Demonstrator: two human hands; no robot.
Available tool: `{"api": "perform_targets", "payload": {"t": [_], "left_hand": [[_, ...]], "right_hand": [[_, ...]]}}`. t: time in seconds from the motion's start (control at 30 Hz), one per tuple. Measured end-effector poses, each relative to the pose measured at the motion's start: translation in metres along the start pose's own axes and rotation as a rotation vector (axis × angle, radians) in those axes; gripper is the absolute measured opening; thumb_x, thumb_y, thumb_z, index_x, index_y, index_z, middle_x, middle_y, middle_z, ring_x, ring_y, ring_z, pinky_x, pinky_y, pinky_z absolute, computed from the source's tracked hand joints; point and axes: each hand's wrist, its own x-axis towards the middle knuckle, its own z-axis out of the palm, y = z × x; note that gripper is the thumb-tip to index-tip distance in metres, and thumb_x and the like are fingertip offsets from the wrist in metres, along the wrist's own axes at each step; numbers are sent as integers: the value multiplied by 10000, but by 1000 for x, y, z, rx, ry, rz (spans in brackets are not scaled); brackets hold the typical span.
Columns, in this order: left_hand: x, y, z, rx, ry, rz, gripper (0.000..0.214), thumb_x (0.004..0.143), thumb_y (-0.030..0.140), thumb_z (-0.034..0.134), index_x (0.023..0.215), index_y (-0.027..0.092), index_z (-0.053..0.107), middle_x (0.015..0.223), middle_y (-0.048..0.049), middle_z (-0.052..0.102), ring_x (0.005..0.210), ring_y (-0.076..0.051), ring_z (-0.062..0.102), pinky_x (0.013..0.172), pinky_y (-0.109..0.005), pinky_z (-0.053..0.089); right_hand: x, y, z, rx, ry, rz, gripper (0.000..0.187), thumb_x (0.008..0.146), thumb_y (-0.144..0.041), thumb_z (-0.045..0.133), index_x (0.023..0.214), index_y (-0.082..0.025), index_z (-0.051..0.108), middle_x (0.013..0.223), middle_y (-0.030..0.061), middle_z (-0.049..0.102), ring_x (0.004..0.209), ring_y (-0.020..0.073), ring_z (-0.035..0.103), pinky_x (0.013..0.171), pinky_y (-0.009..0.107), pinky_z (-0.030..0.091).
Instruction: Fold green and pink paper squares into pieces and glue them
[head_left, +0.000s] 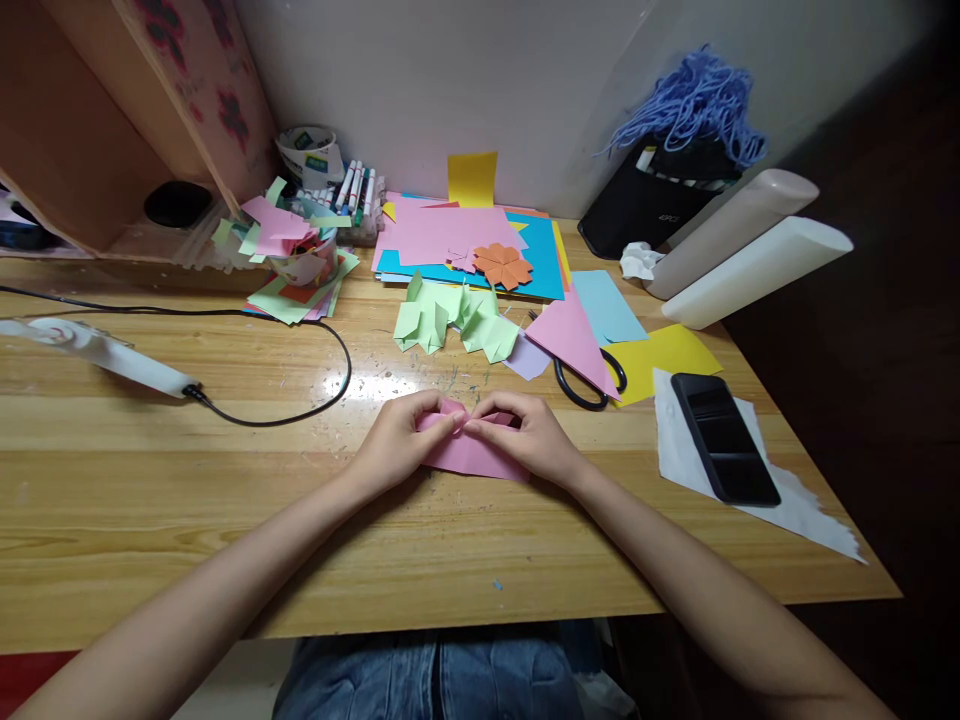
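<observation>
Both my hands pinch a folded sheet of pink paper (480,459) close above the wooden table (360,570). My left hand (401,432) grips its upper left part between thumb and fingers. On the other side, my right hand (532,435) pinches the upper right part, and the two thumb tips nearly meet at the middle fold. The fingers cover much of the paper's upper edge. Beyond the hands lie folded light green paper pieces (425,322). Black-handled scissors (581,392) rest partly beneath a pink paper triangle (576,345).
A phone (725,440) lies on torn white paper (679,470) at the right. Coloured sheets (457,235) with an orange paper flower (503,267) are stacked at the back. To the left are a cup of paper scraps (304,262) and a white corded device (124,362).
</observation>
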Motion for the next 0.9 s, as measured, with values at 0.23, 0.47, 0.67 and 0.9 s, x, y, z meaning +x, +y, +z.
{"api": "perform_targets", "payload": {"t": [0.23,0.47,0.67,0.9], "left_hand": [[-1,1,-1,-87,-23,-43,231,748,379,580,780,154,626,814,-33,658,768,-154,580,714,-267,436],[1,1,0,-121,1,-82,190,717,320,623,785,144,638,845,-46,669,797,-160,594,760,-281,447],[2,2,0,-114,-9,-73,156,695,262,636,794,143,614,820,-37,654,774,-154,592,745,-289,462],[-1,-4,3,-182,8,-86,339,680,319,660,954,158,541,830,-39,641,762,-151,602,676,-265,472]], "right_hand": [[0,-1,-1,42,-22,5,138,757,-291,605,700,-166,622,705,9,626,673,126,563,621,240,427],[0,-2,-2,15,-26,-15,124,793,-266,558,737,-166,601,731,-1,612,687,112,537,640,228,401],[1,-3,-2,17,-48,-10,136,807,-269,523,742,-167,584,733,8,599,696,121,537,649,238,405],[1,-2,-2,34,-38,-29,90,782,-217,529,726,-167,578,725,6,596,690,120,543,647,237,417]]}}
